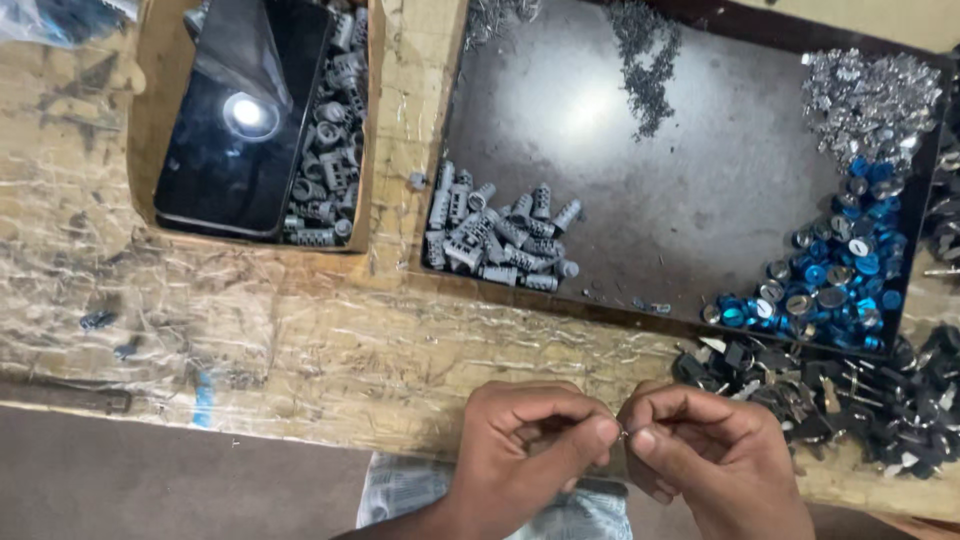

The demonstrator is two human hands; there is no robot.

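Both hands meet at the near edge of the plastic-covered workbench, below the dark tray. Left hand is curled, thumb and forefinger pinched on a tiny metal piece at the point where the two hands touch; right hand is curled the same way, its fingertips closed on that piece from the other side. What the piece is cannot be told, it is too small.

Inside the tray, at its near left corner, lies a heap of grey ribbed cylinders. At its near right corner sits a pile of blue and silver round caps, with shiny metal bits above them at the far right corner. Just outside the tray's near right edge lies a mass of black keys. Left of the tray stands a cardboard box holding more grey cylinders and a black phone.
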